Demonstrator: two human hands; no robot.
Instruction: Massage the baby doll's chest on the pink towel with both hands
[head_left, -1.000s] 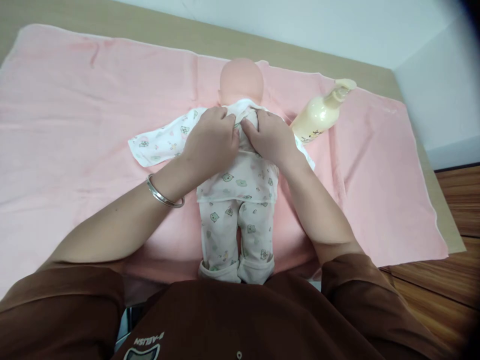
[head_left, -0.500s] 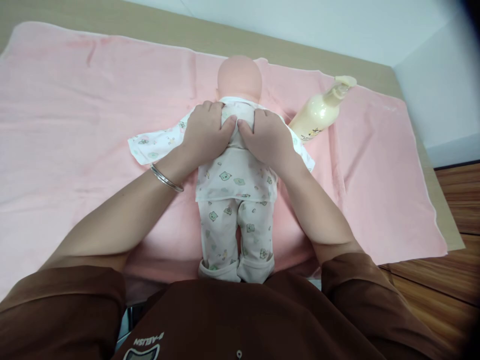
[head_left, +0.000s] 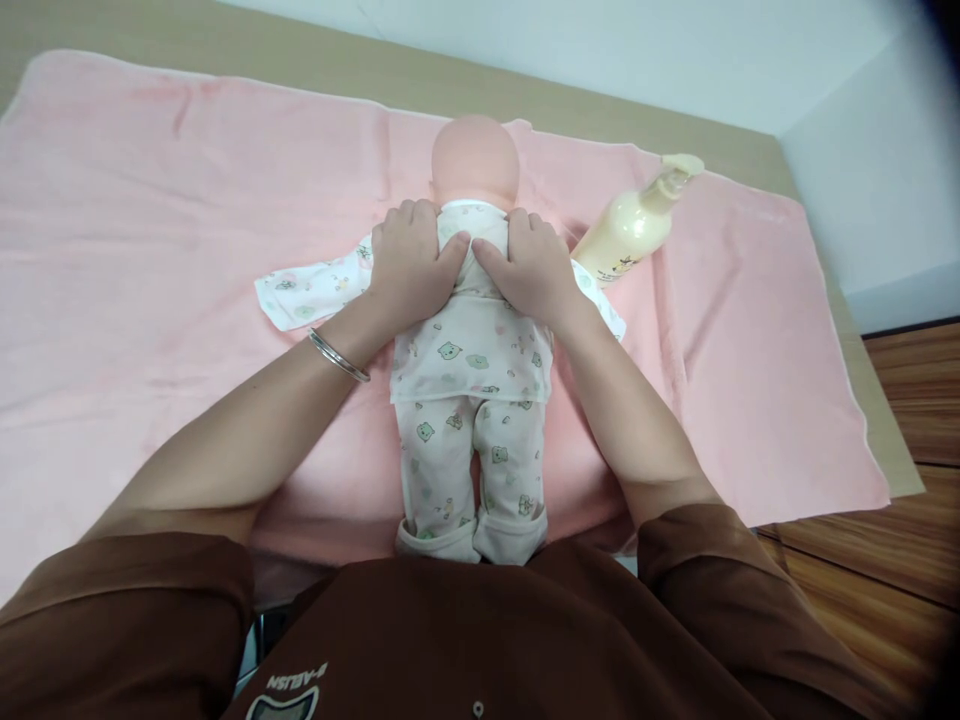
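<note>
A baby doll (head_left: 475,160) is laid flat on a pink towel (head_left: 750,350), with its bald head away from the wearer of the camera and its feet toward them. It is dressed in a white printed suit, and the top (head_left: 471,350) and trousers (head_left: 469,470) are patterned with small green animal faces. A sleeve (head_left: 311,290) of the top is spread out on the towel on the image-left side.

The left hand (head_left: 409,265) and right hand (head_left: 529,268) are placed on the upper part of the top, just below the doll's head. Their fingers (head_left: 397,225) are laid open and slightly apart on the fabric, neither clenched nor clearly gripping a fold, and the thumbs are brought close together near the middle of the chest. A metal bangle (head_left: 338,355) is worn on the left wrist.

A cream pump bottle (head_left: 634,222) is lying on the towel just beyond the right hand. The towel is spread over a table (head_left: 420,85), with a wooden floor (head_left: 885,560) seen below to the right.
</note>
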